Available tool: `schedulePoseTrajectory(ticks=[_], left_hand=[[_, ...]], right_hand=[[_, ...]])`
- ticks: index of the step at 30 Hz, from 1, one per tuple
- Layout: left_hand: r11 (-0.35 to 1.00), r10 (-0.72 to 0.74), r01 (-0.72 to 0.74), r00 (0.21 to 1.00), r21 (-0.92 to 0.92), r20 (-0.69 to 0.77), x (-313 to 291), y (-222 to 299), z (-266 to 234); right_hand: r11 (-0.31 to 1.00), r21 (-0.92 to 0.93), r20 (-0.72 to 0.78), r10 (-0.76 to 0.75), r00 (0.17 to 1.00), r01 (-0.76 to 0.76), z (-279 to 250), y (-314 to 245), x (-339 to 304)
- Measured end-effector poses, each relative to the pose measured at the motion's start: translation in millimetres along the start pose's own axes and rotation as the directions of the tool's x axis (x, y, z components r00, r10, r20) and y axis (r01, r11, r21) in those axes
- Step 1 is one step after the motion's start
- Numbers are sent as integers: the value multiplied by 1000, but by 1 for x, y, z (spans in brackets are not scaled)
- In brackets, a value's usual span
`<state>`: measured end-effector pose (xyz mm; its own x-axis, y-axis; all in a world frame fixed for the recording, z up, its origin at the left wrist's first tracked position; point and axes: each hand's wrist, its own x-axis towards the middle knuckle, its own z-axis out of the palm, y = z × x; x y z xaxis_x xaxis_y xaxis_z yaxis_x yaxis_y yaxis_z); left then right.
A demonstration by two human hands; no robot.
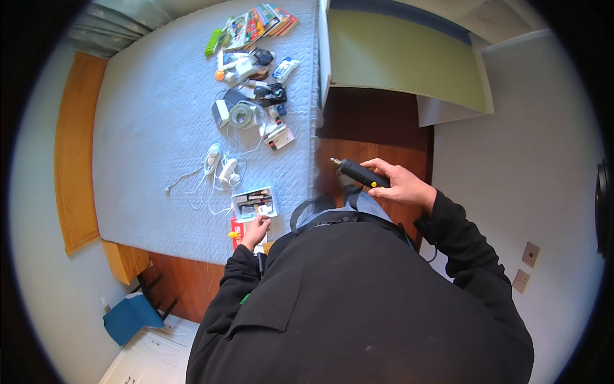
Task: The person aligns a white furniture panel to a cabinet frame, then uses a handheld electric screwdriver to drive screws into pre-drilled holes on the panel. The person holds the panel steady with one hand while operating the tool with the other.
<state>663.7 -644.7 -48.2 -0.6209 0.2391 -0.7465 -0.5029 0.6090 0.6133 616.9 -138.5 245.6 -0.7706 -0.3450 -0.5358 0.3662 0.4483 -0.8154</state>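
Note:
My right hand [404,185] is wrapped round a black cordless electric screwdriver [359,171] with yellow buttons. Its metal bit points left, toward the bed's edge, and the tool is held in the air. My left hand [256,232] is at the near rim of a small white box [275,200] on the bed. Its fingers are pressed together; whatever may be between them is too small to name. Several small dark and pale items [257,200] lie inside the box. Beside my left hand is a red and white packet [237,226], with a small yellow thing [233,235] on it.
On the pale blue quilted bed [153,128] lie white cables and plugs [213,160], a coiled grey cable [241,116], a black device [272,96] and fanned-out books [262,27]. A green-topped desk [403,57] stands right of the bed. Wall sockets [521,280] are at the right.

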Motion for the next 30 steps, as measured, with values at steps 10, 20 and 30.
schedulePoseTrajectory(ticks=[10,20,30], left_hand=[[973,-231,231,971,7,64,-27,-60,-3],[990,-140,140,990,-12,15,-23,-38,8],[996,-89,89,996,-3,17,-21,-39,13]], right_hand=[[997,-72,-19,9,1000,-11,-3,2,-5],[996,-69,6,-50,999,50,0,-1,4],[996,-84,-7,-25,1000,24,2,-11,3]])
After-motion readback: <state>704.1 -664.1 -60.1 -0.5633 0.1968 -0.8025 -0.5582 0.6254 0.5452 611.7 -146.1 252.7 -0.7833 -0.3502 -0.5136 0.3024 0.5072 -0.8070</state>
